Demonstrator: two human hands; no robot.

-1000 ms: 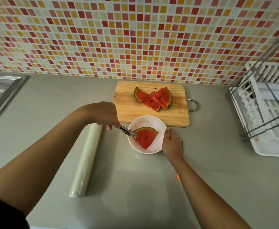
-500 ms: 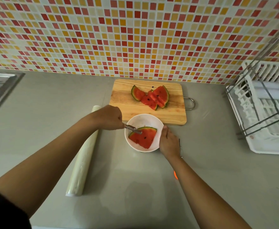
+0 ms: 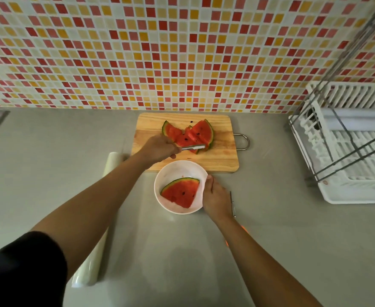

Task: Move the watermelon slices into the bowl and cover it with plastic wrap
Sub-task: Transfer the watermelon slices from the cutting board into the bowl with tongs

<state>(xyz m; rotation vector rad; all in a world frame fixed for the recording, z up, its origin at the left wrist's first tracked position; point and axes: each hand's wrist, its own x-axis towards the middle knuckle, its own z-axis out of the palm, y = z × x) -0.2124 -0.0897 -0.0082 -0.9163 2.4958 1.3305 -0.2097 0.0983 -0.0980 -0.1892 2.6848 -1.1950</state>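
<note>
Over the board [image 3: 217,161], left hand [image 3: 160,149] grips tongs [image 3: 193,148]; right hand [image 3: 216,199] clasps bowl [image 3: 171,173].

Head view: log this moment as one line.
left hand: tongs at slices on cutting board | right hand: steadying bowl | one slice in bowl | plastic wrap roll: untouched

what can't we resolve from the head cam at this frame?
- Slices on the cutting board: they overlap in a pile, so the count is unclear.
- Tongs: the left hand hides the handle; whether the tips already grip a slice is unclear.
- Plastic wrap roll: the left arm covers its middle.
- Thin utensil beside the right hand: too small to identify.
- Bowl: the right hand hides its right rim.
</note>
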